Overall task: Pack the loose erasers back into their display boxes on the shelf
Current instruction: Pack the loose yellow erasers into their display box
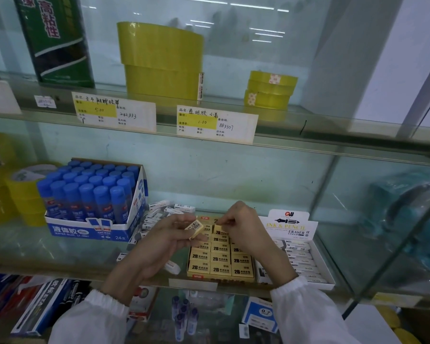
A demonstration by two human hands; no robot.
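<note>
A yellow display box of 2B erasers stands on the glass shelf, filled with rows of cream erasers. My left hand holds one cream 2B eraser barcode-up, just left of the box's back rows. My right hand pinches another 2B eraser at the back of the box, touching the packed ones. Right of it stands a white "Ink & Pencil" eraser box with white erasers in rows. Several loose white erasers lie behind my left hand.
A blue box of glue sticks stands to the left, yellow tape rolls beyond it. One loose white eraser lies near the shelf's front edge. A glass shelf with price labels hangs overhead. Blue tape dispensers sit at the right.
</note>
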